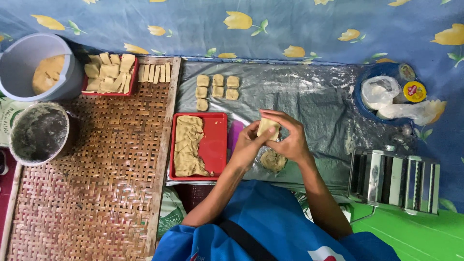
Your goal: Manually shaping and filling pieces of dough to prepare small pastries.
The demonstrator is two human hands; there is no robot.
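Both of my hands meet over a clear plastic sheet (309,96). My left hand (249,142) and my right hand (290,137) pinch one small tan dough square (267,127) between their fingers. Just below them a lump of filling (273,160) lies on the sheet. To the left a red tray (216,145) holds a flat strip of dough sheet (187,145). Several folded dough pieces (216,87) lie in rows on the sheet beyond the tray.
A woven bamboo tray (101,179) fills the left, with a second red tray of cut dough squares (108,72) on it. A grey bucket with dough (41,67) and a floury pot (38,133) stand far left. A metal pasta roller (394,181) is at right; a blue bowl with plastic bags (391,96) sits behind it.
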